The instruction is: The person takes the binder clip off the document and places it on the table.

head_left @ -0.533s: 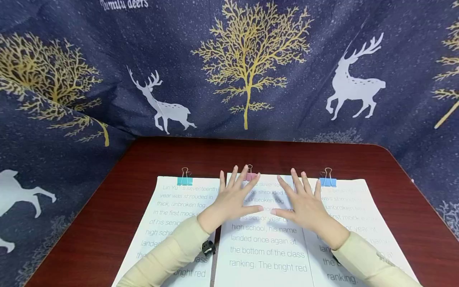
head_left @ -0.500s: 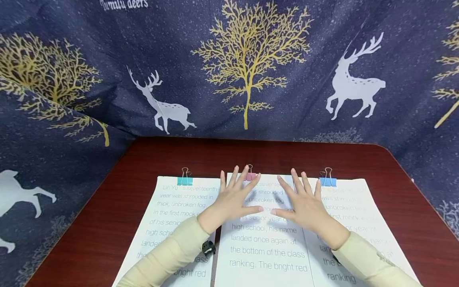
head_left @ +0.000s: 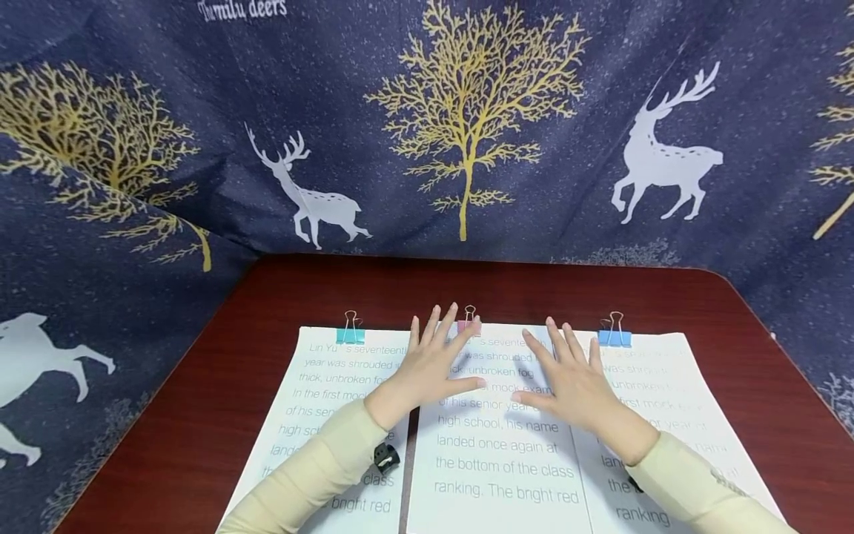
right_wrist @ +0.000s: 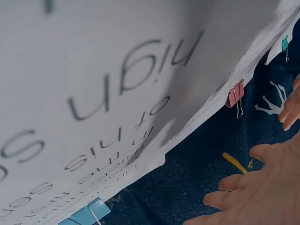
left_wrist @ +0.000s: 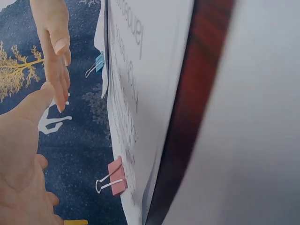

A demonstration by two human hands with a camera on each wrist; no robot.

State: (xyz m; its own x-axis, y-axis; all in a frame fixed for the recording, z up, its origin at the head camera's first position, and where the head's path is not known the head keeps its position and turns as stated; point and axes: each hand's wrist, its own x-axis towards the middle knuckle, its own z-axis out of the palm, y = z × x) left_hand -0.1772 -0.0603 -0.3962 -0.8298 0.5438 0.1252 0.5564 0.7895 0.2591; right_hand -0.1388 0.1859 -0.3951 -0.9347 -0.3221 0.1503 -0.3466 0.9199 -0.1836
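Head view: a left sheet [head_left: 320,378], a middle sheet [head_left: 494,512] and a right sheet [head_left: 660,386] are laid side by side short of the counter's [head_left: 534,289] far edge, topped by a teal clip [head_left: 350,336], a pink clip [head_left: 469,327] and a blue clip [head_left: 614,339]. Over the middle sheet and its neighbours, the left hand [head_left: 427,374] and right hand [head_left: 572,386] are held, each grip spread, fingers aimed at that far edge, thumbs turned inward. Left wrist: the left palm is held clear of the paper. Right wrist: the right fingers are fanned, also clear.
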